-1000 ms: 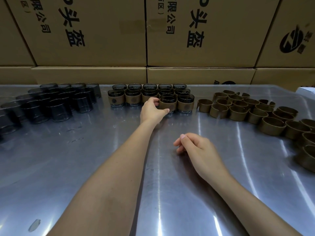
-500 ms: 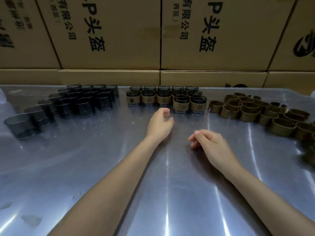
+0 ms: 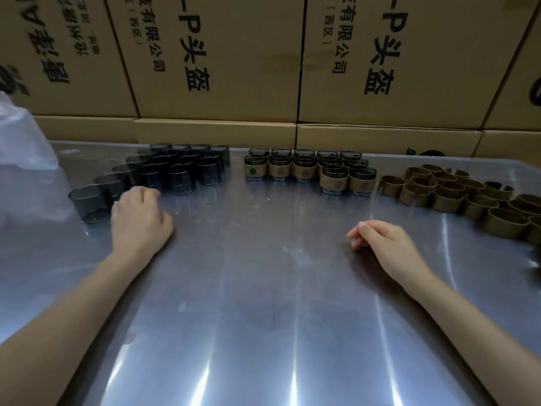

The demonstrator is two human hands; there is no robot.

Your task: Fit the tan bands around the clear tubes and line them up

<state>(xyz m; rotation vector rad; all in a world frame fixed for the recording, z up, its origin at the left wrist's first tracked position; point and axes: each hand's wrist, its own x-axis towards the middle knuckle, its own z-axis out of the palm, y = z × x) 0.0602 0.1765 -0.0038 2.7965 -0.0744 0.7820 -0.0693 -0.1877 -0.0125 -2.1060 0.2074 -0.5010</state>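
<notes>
Head view: clear tubes [image 3: 164, 171] beside left grip [image 3: 139, 218]

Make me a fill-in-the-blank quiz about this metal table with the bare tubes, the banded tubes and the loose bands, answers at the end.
1. The loose tan bands lie on the ___ side of the shiny metal table.
2. The left hand is next to the dark clear bare tubes, and it holds ___.
3. The tubes already wrapped in tan bands stand ___ the bare tubes and the loose bands.
4. Behind the table are stacked ___ boxes.

Answers: right; nothing; between; cardboard
</notes>
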